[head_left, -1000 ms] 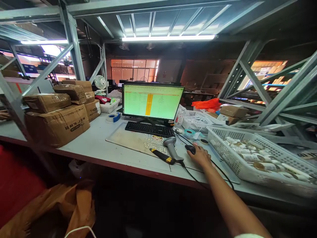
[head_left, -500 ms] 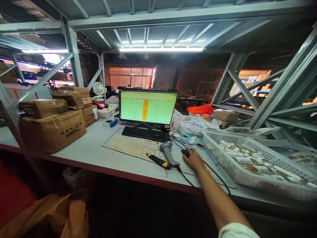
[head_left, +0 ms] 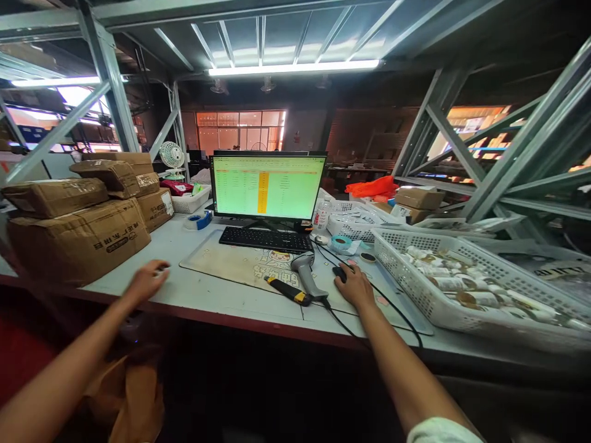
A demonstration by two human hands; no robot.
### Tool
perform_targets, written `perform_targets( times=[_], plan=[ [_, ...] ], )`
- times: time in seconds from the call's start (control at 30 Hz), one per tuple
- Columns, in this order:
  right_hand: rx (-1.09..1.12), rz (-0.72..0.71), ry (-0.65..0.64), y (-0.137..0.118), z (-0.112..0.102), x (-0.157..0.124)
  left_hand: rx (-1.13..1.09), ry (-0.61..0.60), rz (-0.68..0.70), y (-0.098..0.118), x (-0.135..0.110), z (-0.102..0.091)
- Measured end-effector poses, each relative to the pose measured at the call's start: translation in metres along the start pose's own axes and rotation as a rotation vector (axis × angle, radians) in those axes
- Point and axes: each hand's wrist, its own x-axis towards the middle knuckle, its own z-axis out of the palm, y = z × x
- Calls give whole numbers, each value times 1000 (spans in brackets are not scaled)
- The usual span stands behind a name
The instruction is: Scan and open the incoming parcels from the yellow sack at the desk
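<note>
My right hand (head_left: 356,286) rests over a black computer mouse (head_left: 340,274) at the right of the desk mat (head_left: 217,261), its fingers around it. My left hand (head_left: 150,282) hovers by the desk's front edge, right of the cardboard boxes. Its fingers look bent and are smeared by motion; whether anything is in them cannot be made out. Between the hands lie a grey barcode scanner (head_left: 308,278) and a black and yellow utility knife (head_left: 289,291). Behind them are a black keyboard (head_left: 265,240) and a lit monitor (head_left: 268,187) showing a table with an orange column.
Stacked cardboard boxes (head_left: 78,240) stand at the left. A white basket (head_left: 406,286) of small white-labelled rolls or bottles sits at the right. Blue tape (head_left: 198,220), a teal label roll (head_left: 340,243) and a plastic bottle (head_left: 322,214) are around the monitor. Metal shelf posts (head_left: 108,74) frame the desk.
My left hand has come into view from the lower left, over the desk's front edge. The view has shifted slightly. My right hand stays on the mouse.
</note>
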Motion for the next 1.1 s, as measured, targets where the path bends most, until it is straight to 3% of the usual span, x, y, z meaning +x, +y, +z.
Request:
perform_targets(
  times=[0.1, 0.2, 0.27, 0.33, 0.53, 1.1],
  plan=[
    [-13, -7, 23, 3, 2, -2, 9, -142, 62, 31, 49, 62],
    [-29, -38, 49, 11, 10, 0, 51, -152, 77, 58, 76, 121],
    [-35, -66, 61, 17, 15, 3, 100, -154, 41, 63, 82, 147],
    [-40, -78, 59, 21, 19, 5, 153, -176, 3, 59, 82, 162],
    [-20, -88, 57, 25, 25, 9, 254, -260, -19, 42, 84, 170],
    [-21, -98, 28, 26, 24, 9, 245, -275, -30, 46, 80, 168]
  ],
)
